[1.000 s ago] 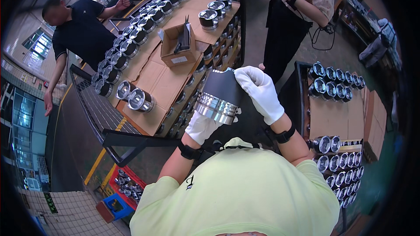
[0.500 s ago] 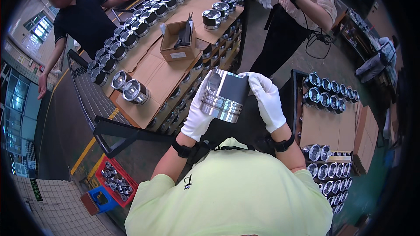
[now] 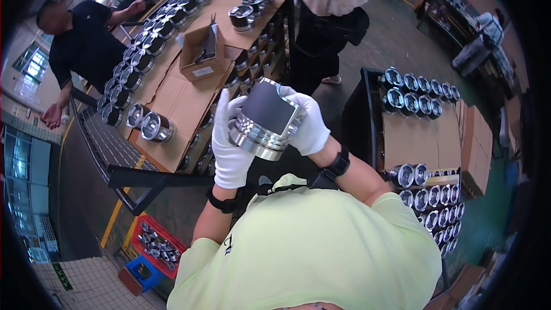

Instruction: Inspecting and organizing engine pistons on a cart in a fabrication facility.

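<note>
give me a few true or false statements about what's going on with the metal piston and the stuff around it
1. Both gloved hands, the left hand and right hand, hold one metal piston. True.
2. The hands are bare. False: both wear white gloves.
3. An open cardboard box sits on the table to the left. True.
4. The red crate on the floor sits on the table. False: it is down on the floor, lower left.
5. Rows of pistons lie on the rack to the right. True.
</note>
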### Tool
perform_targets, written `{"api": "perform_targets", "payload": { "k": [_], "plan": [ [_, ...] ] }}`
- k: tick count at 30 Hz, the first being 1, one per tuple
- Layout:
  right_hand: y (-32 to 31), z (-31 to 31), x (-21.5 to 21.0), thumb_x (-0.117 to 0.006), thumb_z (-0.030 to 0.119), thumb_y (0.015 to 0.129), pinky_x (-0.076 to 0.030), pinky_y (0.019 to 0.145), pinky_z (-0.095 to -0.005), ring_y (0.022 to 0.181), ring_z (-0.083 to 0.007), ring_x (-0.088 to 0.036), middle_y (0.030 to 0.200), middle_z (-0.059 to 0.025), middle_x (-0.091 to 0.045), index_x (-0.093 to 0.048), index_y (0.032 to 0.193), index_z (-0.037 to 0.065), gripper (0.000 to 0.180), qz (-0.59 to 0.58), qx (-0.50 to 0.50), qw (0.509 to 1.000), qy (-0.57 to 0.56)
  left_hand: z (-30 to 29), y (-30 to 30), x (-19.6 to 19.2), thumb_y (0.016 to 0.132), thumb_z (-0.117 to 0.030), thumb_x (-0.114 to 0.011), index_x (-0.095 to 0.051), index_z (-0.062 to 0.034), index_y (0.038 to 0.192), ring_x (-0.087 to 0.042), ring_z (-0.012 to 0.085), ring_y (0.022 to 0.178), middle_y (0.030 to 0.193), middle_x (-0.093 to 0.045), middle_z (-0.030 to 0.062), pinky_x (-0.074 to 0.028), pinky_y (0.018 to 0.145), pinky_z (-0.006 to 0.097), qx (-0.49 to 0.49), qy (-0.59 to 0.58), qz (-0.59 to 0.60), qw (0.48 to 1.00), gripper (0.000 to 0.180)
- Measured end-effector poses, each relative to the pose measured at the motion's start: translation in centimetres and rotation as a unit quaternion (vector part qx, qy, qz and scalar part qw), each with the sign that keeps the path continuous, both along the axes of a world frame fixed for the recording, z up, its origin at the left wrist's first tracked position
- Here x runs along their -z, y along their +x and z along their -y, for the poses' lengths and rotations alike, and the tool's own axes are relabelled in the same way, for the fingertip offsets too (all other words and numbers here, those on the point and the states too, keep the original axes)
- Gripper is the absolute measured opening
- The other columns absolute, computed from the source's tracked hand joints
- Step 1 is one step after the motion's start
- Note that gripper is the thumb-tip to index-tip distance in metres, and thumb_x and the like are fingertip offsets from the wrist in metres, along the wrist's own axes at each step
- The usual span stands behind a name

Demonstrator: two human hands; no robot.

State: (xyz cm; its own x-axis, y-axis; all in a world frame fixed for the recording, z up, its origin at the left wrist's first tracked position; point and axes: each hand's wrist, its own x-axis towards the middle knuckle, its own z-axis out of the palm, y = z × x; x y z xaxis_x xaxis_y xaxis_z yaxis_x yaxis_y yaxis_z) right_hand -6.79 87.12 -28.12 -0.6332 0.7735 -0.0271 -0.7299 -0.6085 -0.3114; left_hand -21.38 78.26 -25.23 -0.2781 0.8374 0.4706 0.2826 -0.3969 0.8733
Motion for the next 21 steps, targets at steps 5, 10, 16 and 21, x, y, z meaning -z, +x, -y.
{"api": "perform_targets", "payload": {
  "k": [5,10,16,21],
  "plan": [
    [-1.3,-1.2,-0.6,-0.047,0.003,0.084,-0.051,0.096,-0.0379,0.104,-0.0274,-0.064,0.115,-0.0152,-0.065,-0.061,0.105,0.002,0.025,-0.052,-0.044,0.997,0.023,-0.1,-0.7,1.8,0.101,-0.034,-0.050,-0.038,-0.0089,0.145,-0.056,0.0312,0.123,0.139,-0.051,0.0158,-0.048,0.102,0.050,0.270,-0.231,0.245,0.902,0.052],
    [-0.4,-1.8,-2.1,-0.048,-0.002,0.082,-0.037,0.114,-0.0448,0.135,-0.0336,-0.045,0.141,-0.0197,-0.050,-0.048,0.132,-0.001,0.050,0.038,0.024,0.978,0.202,0.3,-0.7,3.0,0.097,-0.035,-0.057,-0.046,-0.0103,0.141,-0.055,0.0379,0.123,0.140,-0.052,0.0167,-0.050,0.096,0.063,0.362,-0.293,0.665,0.585,0.052],
    [2.0,-0.5,-2.9,-0.049,0.030,0.101,-0.042,0.105,-0.0407,0.121,-0.0249,-0.054,0.134,-0.0163,-0.054,-0.045,0.135,-0.001,0.047,0.236,0.060,0.949,0.201,1.0,-0.3,1.5,0.091,-0.019,-0.068,-0.046,-0.0097,0.140,-0.060,0.0282,0.118,0.133,-0.056,0.0113,-0.054,0.095,0.052,0.264,-0.183,0.580,0.749,0.054],
    [0.3,1.2,-2.1,-0.053,0.044,0.100,-0.041,0.103,-0.0404,0.117,-0.0183,-0.053,0.133,-0.0072,-0.050,-0.044,0.140,0.005,0.057,0.129,0.048,0.990,0.013,0.2,0.2,1.2,0.086,0.009,-0.061,-0.043,-0.0043,0.142,-0.054,0.0186,0.124,0.138,-0.052,0.0088,-0.045,0.106,0.033,0.065,-0.069,0.306,0.947,0.060]
  ]
}}
